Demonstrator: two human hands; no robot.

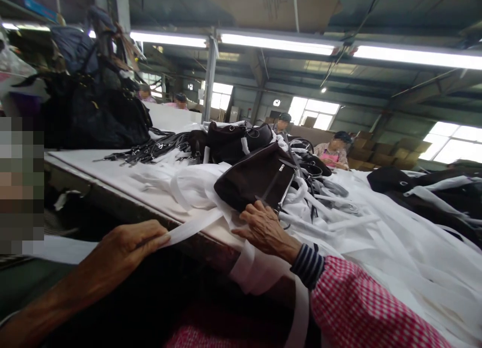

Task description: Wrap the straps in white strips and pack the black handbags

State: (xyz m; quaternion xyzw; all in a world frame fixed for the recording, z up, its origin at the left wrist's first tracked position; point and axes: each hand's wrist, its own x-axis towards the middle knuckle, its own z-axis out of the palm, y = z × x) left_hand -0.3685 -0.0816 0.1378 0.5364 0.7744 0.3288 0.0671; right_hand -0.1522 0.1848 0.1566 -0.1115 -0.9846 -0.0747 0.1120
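My left hand [126,250] pinches one end of a white paper strip [196,225] near the table's front edge. The strip runs up and right into a heap of white strips [376,237]. My right hand [265,230] rests fingers-down on the heap, its fingertips touching the lower edge of a dark brown handbag [256,177] with a silver zipper. A red-and-white checked sleeve with a striped cuff covers my right forearm. More white strip loops around that wrist.
A second dark bag [233,139] and black straps [150,149] lie further back on the white table [94,162]. A big pile of black bags [90,112] stands at the left. Black bags [433,192] lie at the right. Several people work in the background.
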